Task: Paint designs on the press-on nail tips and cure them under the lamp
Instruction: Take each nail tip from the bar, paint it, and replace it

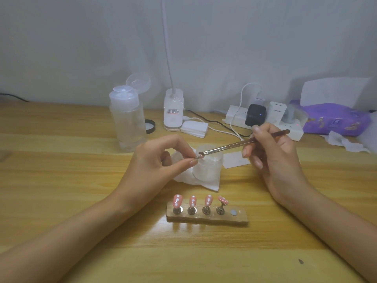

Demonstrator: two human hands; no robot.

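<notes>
— While the left hand (163,158) pinches that small metal-looking piece (196,158) between thumb and forefinger, where does the brush lie from it?
— Just to its right. The slim brown-handled brush (234,145) slants from the right hand (273,160) down-left to its dark bristles, which nearly meet the pinched piece above the frosted round jar (208,168).
— And the right grip?
— Fingers pressed round the handle like a pen, well back from the bristles.
— Is a nail tip on that piece?
— Too small to tell. It may be the fifth stand: the wooden block holder (206,219) on the tabletop (81,201), nearer the person, carries four pink dotted nail tips (192,201) and one bare round slot (233,212) at its right end.
— The next move?
— Likely a short stroke leftward, along the brush's own axis.
</notes>
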